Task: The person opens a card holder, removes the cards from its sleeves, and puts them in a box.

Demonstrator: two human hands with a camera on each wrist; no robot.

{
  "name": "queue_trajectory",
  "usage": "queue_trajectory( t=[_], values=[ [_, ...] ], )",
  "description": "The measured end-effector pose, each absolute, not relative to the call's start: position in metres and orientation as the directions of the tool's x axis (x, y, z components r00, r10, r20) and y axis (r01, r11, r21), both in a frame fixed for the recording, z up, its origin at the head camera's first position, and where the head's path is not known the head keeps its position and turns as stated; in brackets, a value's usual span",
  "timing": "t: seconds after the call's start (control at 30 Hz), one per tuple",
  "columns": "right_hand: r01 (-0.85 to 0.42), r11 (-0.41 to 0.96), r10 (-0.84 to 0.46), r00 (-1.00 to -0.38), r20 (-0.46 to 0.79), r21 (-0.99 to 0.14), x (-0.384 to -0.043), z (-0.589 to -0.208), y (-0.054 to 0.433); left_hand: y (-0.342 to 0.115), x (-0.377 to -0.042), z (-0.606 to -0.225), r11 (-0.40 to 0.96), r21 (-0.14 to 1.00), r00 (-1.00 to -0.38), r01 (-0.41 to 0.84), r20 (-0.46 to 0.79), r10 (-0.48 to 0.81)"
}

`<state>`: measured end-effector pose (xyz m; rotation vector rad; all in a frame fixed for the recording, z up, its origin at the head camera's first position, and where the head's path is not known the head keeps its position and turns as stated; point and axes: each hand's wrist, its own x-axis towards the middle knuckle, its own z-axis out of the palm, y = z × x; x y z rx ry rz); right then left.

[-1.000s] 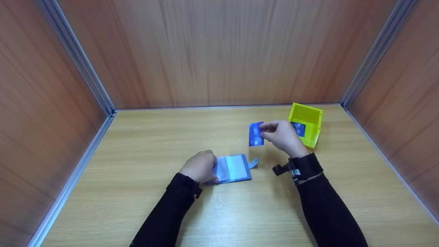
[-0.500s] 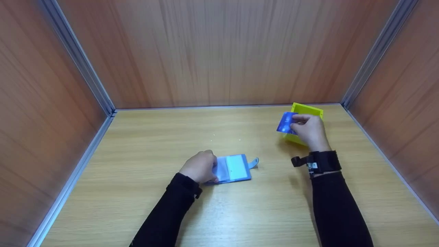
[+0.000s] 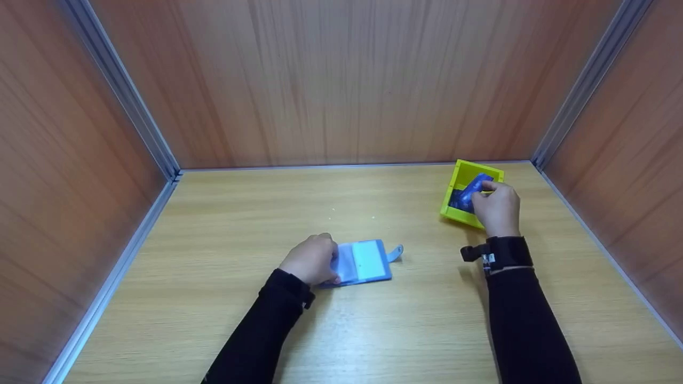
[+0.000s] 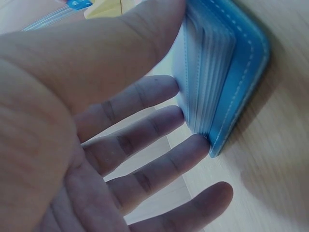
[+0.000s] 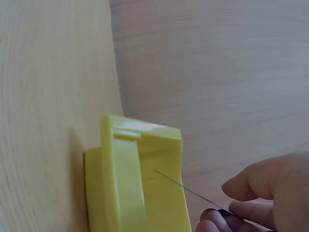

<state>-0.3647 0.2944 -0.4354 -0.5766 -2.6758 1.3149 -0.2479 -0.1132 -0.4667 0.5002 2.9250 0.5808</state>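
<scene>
A blue card holder [image 3: 368, 261] lies spread on the table, its clear sleeves showing and its strap pointing right. My left hand [image 3: 311, 258] holds its left side, and in the left wrist view the thumb and fingertips touch the stack of sleeves [image 4: 207, 72]. Over at the right, a blue card [image 3: 472, 192] is pinched between the thumb and fingers of my right hand [image 3: 499, 209]. The card tilts inside the mouth of a yellow bin [image 3: 461, 216]; the right wrist view shows the card [image 5: 188, 190] edge-on.
Another dark blue card [image 3: 454, 198] lies in the bin, partly hidden. Wooden panels with grey metal edging [image 3: 160, 141] enclose the table [image 3: 240, 213] at the back and both sides. A few white specks lie on the tabletop.
My right hand has carried the blue card rightward from above the table's middle to the yellow bin, where the card now dips in. The left hand and card holder have stayed put.
</scene>
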Motion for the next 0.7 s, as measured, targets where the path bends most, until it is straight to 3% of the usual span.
queue_trajectory(
  t=[0.7],
  values=[
    [0.261, 0.648, 0.206, -0.964, -0.166, -0.715, -0.366, -0.447, 0.29, -0.113, -0.249, -0.467, 0.87, 0.375, -0.931, 0.318, -0.048, 0.361]
  ],
)
